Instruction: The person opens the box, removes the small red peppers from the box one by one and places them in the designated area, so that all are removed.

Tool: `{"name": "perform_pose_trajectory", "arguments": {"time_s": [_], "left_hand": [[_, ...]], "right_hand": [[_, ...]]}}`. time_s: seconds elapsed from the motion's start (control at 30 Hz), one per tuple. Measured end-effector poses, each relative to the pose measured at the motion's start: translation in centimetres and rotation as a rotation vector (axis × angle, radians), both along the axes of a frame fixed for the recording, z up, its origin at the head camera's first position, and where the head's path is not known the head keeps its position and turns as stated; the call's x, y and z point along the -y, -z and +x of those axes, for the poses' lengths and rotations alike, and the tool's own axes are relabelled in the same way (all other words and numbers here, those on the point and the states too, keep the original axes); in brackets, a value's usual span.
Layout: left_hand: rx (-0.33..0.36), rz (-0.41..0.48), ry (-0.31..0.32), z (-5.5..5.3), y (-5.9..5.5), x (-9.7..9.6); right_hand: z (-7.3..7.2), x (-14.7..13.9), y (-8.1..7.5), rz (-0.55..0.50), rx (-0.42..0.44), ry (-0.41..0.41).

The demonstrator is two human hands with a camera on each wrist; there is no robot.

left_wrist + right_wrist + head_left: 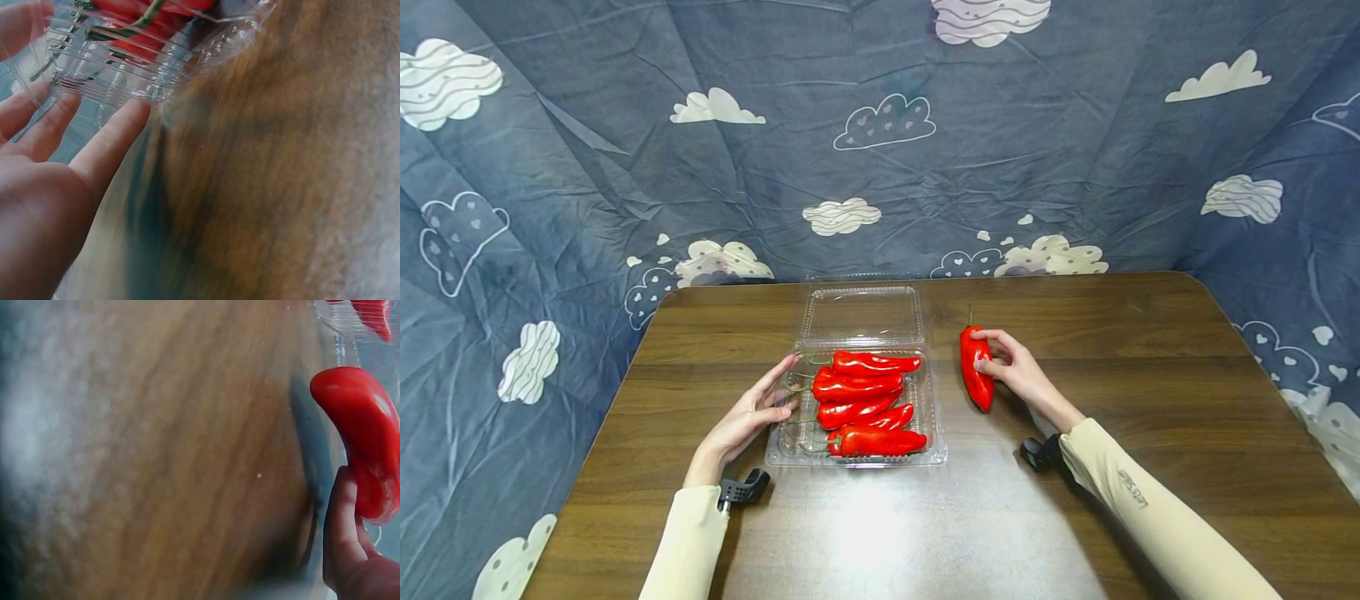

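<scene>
My right hand point(1021, 375) pinches a long red pepper point(977, 390) between thumb and fingers, to the right of the clear plastic clamshell box. The pepper's thin green stem points to the back; in the right wrist view its rounded tip shows, with a shadow on the table beside it. Several more red peppers point(876, 442) lie crosswise in the box point(938, 454), stems to the left. With fingers straight, my left hand point(739, 427) rests against the left side of this box. Fingertips point(134, 112) touch its ribbed wall in the left wrist view.
The box's transparent lid point(861, 317) lies folded back behind it, near the far table edge. Brown wood-grain table point(1112, 333) surrounds everything, with a bright glare at the front. A blue cloud-print cloth point(895, 183) hangs behind and at the sides.
</scene>
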State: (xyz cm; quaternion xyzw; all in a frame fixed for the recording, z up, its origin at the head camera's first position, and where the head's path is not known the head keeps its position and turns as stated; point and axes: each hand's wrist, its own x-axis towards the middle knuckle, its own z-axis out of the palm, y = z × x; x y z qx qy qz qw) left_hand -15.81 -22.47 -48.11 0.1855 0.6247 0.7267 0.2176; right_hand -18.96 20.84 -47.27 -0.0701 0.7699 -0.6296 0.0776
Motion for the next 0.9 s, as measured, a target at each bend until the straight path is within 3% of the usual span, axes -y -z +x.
{"name": "perform_pose_trajectory", "arguments": {"time_s": [0.57, 0.6, 0.9], "left_hand": [[0.005, 0.013, 0.006, 0.0, 0.0, 0.0], [0.005, 0.012, 0.007, 0.0, 0.0, 0.0], [0.017, 0.012, 0.004, 0.2, -0.3, -0.1]], "right_hand": [[-0.3, 0.3, -0.3, 0.278, -0.082, 0.048], [-0.5, 0.1, 0.2, 0.288, -0.085, 0.053], [-0.4, 0.0, 0.3, 0.294, -0.087, 0.072]]}}
